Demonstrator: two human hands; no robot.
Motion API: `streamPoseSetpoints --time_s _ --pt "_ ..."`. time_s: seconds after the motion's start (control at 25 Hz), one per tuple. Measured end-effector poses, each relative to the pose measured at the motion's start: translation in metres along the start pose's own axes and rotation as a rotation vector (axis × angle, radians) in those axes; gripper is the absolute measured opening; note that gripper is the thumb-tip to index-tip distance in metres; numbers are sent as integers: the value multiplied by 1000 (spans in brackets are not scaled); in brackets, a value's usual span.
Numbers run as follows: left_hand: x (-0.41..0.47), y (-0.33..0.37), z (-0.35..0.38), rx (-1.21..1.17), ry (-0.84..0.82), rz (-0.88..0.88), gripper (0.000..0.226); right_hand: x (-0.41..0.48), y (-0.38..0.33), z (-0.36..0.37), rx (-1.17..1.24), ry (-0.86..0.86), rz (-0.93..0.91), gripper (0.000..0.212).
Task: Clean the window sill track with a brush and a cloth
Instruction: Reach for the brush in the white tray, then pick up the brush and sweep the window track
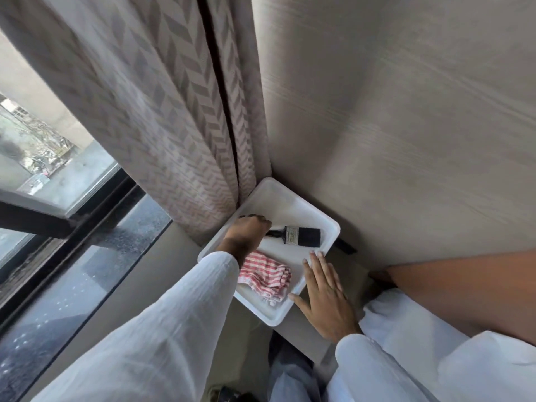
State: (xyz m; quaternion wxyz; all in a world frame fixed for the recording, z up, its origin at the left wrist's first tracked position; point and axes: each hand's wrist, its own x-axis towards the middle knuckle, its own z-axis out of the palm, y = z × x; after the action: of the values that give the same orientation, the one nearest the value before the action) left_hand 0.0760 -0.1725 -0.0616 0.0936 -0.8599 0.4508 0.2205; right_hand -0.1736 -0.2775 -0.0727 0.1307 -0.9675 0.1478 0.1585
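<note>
A white tray (293,198) sits in the corner on the beige sill. In it lie a black paint brush (301,235) with a metal band and a red-and-white striped cloth (265,278). My left hand (248,229) is closed around the brush's handle end, bristles pointing right. My right hand (323,294) lies flat with fingers spread on the tray's right rim. The dark window track (66,250) runs diagonally at the left.
A patterned beige curtain (162,111) hangs down to the sill just left of the tray. A beige wall panel (391,126) stands behind and to the right. An orange-brown surface (464,288) lies at the right. The window glass shows the outside.
</note>
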Motion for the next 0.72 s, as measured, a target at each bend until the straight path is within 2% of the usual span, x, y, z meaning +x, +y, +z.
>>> streamPoseSetpoints --time_s 0.16,0.28,0.48,0.72 --pt "10 -6 0 -135 -63 20 36 3 4 1 5 -9 10 93" --pt "-2 -13 -8 -333 -8 -20 26 4 4 -3 10 -39 2 97" --pt "-87 -26 -21 -789 253 -248 12 8 -7 -25 -20 -47 -1 104" --pt "-228 -57 -16 -1552 667 -525 5 31 -69 -60 -60 -33 -156 96"
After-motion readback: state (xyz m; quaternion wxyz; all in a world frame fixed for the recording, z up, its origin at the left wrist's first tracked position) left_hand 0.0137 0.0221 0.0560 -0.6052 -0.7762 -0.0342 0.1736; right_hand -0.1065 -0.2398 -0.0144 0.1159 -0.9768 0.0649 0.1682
